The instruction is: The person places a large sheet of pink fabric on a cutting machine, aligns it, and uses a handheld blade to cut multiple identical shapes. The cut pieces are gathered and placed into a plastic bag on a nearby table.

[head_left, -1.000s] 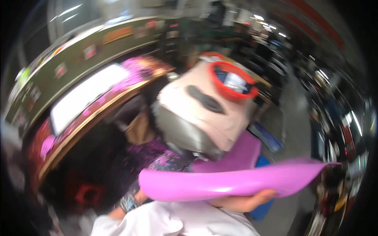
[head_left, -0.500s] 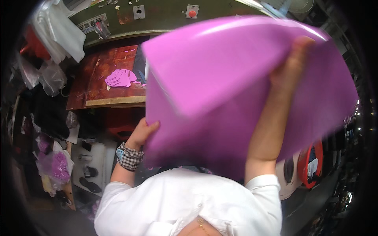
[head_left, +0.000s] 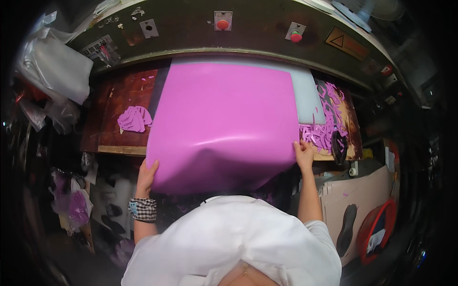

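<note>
A large, flexible pink-purple sheet [head_left: 229, 105] lies over a pale cutting board [head_left: 307, 95] on the machine bed, its near part bulging and drooping off the front. My left hand [head_left: 147, 175] pinches the sheet's near left edge, thumb on top. At the near right edge, my right hand [head_left: 304, 155] grips it between thumb and fingers. Left of the sheet sits a pile of cut pink pieces [head_left: 135, 119]. Narrow pink offcuts [head_left: 324, 136] are heaped to its right, beside a dark sole-shaped object [head_left: 339, 148].
A green machine beam [head_left: 191, 33] with red buttons [head_left: 222, 25] spans the far side. Clear plastic bags [head_left: 59, 66] hang at the left. At the lower right stand beige sheets [head_left: 358, 195], a dark sole shape [head_left: 347, 230] and a red basket [head_left: 361, 238].
The sheet has come down from a raised, folded sweep to lie across the board. My right hand has dropped from high up to the sheet's near right edge; my left has lowered slightly.
</note>
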`<state>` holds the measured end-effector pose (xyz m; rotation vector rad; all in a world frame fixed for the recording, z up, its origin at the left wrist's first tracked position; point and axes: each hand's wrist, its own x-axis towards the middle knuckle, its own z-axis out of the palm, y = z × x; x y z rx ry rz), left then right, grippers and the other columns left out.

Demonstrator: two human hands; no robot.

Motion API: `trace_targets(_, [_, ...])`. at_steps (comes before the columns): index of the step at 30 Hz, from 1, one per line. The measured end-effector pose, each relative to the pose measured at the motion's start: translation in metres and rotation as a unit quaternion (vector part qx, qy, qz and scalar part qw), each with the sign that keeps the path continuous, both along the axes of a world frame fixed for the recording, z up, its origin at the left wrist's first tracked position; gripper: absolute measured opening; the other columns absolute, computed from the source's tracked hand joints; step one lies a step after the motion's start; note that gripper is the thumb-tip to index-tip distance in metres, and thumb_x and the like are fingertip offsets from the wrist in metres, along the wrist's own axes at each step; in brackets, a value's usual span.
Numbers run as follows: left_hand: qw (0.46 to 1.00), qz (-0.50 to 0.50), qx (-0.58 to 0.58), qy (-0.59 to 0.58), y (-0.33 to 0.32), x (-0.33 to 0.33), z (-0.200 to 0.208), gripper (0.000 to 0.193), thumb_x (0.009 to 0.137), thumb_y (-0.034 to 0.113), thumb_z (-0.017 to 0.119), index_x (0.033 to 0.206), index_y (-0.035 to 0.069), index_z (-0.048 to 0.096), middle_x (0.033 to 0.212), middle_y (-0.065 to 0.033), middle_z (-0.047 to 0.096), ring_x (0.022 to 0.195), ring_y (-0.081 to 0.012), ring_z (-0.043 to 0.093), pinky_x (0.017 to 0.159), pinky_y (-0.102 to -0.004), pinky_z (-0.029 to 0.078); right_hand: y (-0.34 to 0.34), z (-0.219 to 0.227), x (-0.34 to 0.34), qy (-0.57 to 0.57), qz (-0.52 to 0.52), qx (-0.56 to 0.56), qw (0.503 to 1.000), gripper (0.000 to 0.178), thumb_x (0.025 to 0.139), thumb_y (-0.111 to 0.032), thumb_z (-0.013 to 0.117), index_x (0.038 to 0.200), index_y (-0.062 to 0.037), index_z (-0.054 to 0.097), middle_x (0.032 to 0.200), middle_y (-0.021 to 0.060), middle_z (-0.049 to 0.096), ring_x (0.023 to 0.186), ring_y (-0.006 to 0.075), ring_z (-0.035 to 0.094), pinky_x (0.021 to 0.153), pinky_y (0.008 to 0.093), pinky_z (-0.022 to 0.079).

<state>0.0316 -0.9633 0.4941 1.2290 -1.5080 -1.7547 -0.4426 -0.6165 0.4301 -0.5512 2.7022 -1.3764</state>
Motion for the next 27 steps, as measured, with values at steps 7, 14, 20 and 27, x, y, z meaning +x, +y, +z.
trace_targets(7, [0.995, -0.012, -0.043, -0.089, -0.006, -0.02, 0.043, 0.04, 0.09, 0.015, 0.063, 0.123, -0.004, 0.053, 0.113, -0.0101, 0.063, 0.101, -0.0163, 0.059, 0.09, -0.0308, 0.047, -0.023, 0.023, -0.027, -0.024, -0.013, -0.115, 0.993, 0.032, 0.076, -0.019, 0.077, 0.091, 0.0026, 0.059, 0.076, 0.006, 0.058, 0.069, 0.0146, 0.054, 0.064, 0.0305, 0.045])
trace_targets(14, [0.99, -0.121, -0.053, -0.048, -0.106, -0.139, 0.1, 0.041, 0.091, 0.026, 0.061, 0.12, -0.002, 0.056, 0.104, -0.0104, 0.065, 0.089, -0.0167, 0.063, 0.079, -0.0302, 0.051, -0.147, 0.09, -0.178, 0.057, -0.044, -0.045, 0.996, 0.037, 0.077, -0.028, 0.076, 0.09, 0.0059, 0.065, 0.088, 0.0155, 0.067, 0.075, 0.0219, 0.06, 0.072, 0.0353, 0.048])
trace_targets(20, [0.952, 0.029, -0.261, -0.158, -0.075, -0.118, 0.037, 0.038, 0.083, 0.027, 0.068, 0.108, -0.001, 0.064, 0.09, -0.0149, 0.068, 0.078, -0.0194, 0.065, 0.07, -0.0317, 0.052, -0.037, 0.039, -0.113, 0.164, -0.028, 0.02, 0.986, 0.05, 0.088, -0.03, 0.065, 0.122, 0.0057, 0.055, 0.117, 0.021, 0.061, 0.102, 0.0277, 0.062, 0.091, 0.0359, 0.047])
trace_targets(27, [0.846, 0.045, -0.477, -0.234, -0.049, -0.07, -0.01, 0.04, 0.08, 0.042, 0.065, 0.067, 0.005, 0.065, 0.066, -0.0174, 0.057, 0.071, -0.0329, 0.056, 0.067, -0.0444, 0.047, 0.018, 0.005, -0.03, 0.217, -0.046, 0.206, 0.953, 0.068, 0.084, -0.056, 0.062, 0.092, 0.0122, 0.065, 0.084, 0.0248, 0.067, 0.075, 0.0312, 0.063, 0.074, 0.0388, 0.05])
